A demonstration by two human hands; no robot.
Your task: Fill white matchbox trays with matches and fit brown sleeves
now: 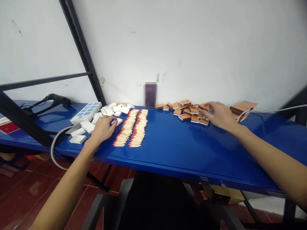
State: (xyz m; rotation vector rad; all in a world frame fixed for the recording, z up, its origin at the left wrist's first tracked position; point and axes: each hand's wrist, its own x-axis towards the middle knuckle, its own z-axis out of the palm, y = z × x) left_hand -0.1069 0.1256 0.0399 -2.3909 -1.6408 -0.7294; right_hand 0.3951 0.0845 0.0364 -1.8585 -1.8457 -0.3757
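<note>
My left hand (103, 127) lies on the blue table (172, 147), fingers curled over a small white inner tray (118, 121) at the edge of a heap of white trays (112, 110). Two rows of red-tipped matches (133, 127) run just to its right. My right hand (219, 115) reaches into a scatter of brown matchbox sleeves (189, 111), fingers spread and resting on them; whether it grips one I cannot make out.
A white power strip (85, 112) with a grey cable (56, 143) lies at the left. More brown sleeves (242, 108) are stacked at the far right. A black metal frame (81, 48) slants across the left, and a black chair (153, 201) stands below the table's front edge.
</note>
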